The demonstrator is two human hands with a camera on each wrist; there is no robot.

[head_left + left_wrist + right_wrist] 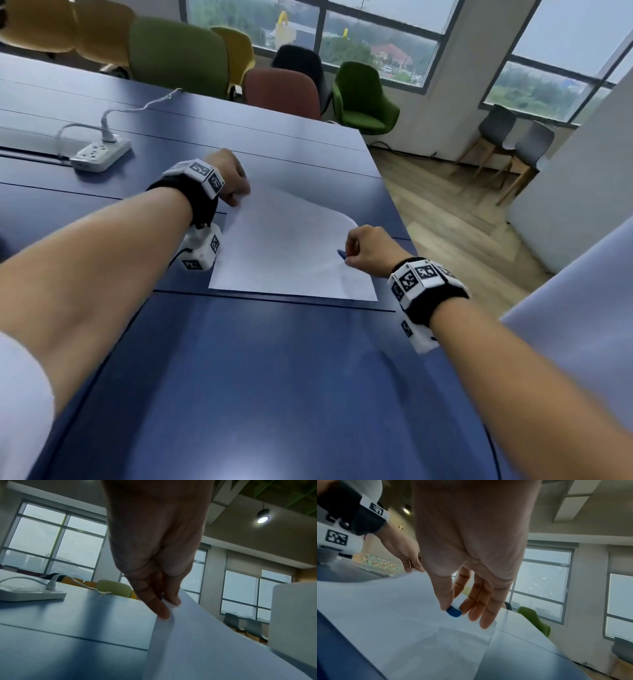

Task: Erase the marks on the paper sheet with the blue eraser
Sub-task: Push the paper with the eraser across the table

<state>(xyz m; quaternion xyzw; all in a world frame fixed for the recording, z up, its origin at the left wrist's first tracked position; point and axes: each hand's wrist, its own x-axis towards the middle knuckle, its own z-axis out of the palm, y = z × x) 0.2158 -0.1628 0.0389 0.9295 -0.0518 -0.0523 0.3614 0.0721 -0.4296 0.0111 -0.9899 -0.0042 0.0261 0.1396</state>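
Note:
A white paper sheet [284,246] lies on the blue table [239,377], its far part bowed upward. My left hand [233,186] pinches the sheet's far left corner between thumb and fingers [163,609], lifting it off the table. My right hand [363,250] pinches a small blue eraser [453,612] between thumb and fingers just over the right part of the paper sheet [402,615]. Only the tip of the blue eraser [342,254] shows in the head view. No marks on the paper can be made out.
A white power strip [101,152] with a plugged cable sits at the left on the table. Coloured chairs [284,89] line the far edge. The table's right edge [394,205] drops to a wooden floor close beside the paper.

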